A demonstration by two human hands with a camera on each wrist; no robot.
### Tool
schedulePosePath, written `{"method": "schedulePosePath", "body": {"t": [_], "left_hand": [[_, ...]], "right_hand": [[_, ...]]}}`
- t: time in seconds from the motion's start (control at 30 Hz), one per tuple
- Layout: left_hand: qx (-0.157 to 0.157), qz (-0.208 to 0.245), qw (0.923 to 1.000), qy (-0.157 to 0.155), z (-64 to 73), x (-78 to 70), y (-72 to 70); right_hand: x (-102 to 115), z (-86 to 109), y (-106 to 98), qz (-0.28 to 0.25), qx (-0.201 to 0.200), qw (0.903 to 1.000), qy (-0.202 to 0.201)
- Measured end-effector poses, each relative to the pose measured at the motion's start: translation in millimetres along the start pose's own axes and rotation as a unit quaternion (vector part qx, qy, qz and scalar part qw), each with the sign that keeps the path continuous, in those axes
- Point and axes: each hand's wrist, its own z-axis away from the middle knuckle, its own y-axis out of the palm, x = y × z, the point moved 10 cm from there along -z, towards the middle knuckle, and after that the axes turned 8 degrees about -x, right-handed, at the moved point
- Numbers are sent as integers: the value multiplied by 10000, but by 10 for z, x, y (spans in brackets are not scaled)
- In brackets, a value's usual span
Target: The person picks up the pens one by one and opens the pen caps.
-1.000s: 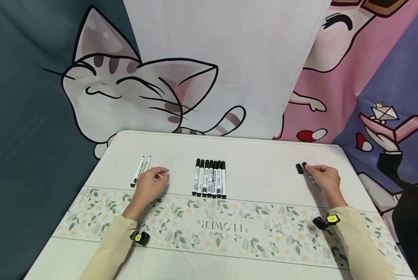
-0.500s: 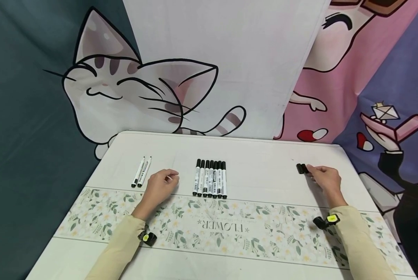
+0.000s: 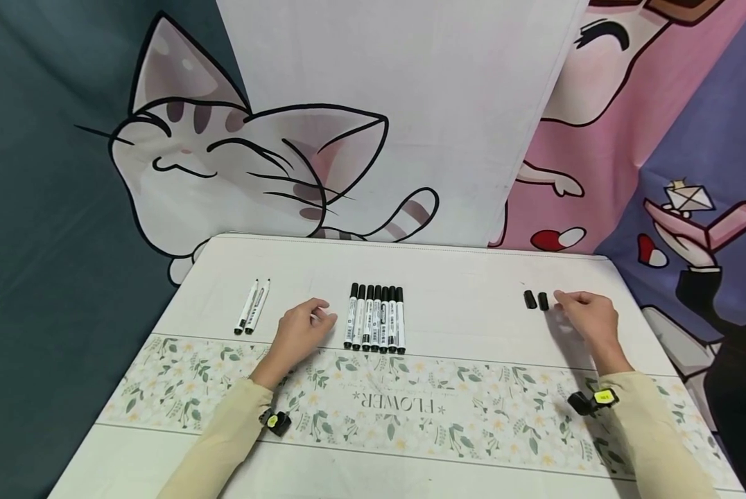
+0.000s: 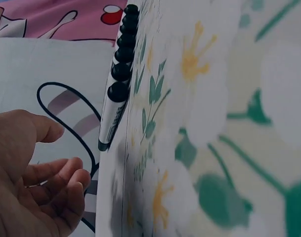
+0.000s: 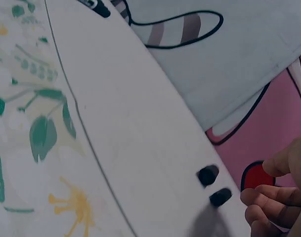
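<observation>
My left hand (image 3: 302,328) hovers just left of a row of several capped black markers (image 3: 374,319), its fingers loosely bent and nothing in them. In the left wrist view the nearest capped marker (image 4: 113,116) lies beyond the thumb and fingertips. Two uncapped markers (image 3: 252,307) lie side by side at the left, tips pointing away. My right hand (image 3: 588,317) is beside two black marker caps (image 3: 537,300), with a small gap between its fingertips and the nearer cap. In the right wrist view both caps (image 5: 214,186) lie on the table and the right fingers are empty.
A white table cover (image 3: 460,312) carries a floral strip (image 3: 398,409) with upside-down lettering across the front. Behind the table's far edge hangs a cloth backdrop (image 3: 410,125) with cartoon drawings. Each wrist wears a small camera.
My left hand has moved right, from the uncapped markers toward the capped row. The right hand has let go of a cap and drawn slightly right; the caps now lie slightly apart.
</observation>
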Motion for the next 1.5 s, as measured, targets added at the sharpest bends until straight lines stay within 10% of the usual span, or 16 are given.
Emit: {"method": "schedulePosePath", "body": {"t": [0.63,1.5], "left_hand": [[571,-172,9982,-113,-21,-115,354],[909,-486,9946,-96,-43,-115,441]], "right_hand": [[1098,712,-142,-1277,-72,9780,-1648],[1812,1270,271,-811,475,9384,-3326]]}}
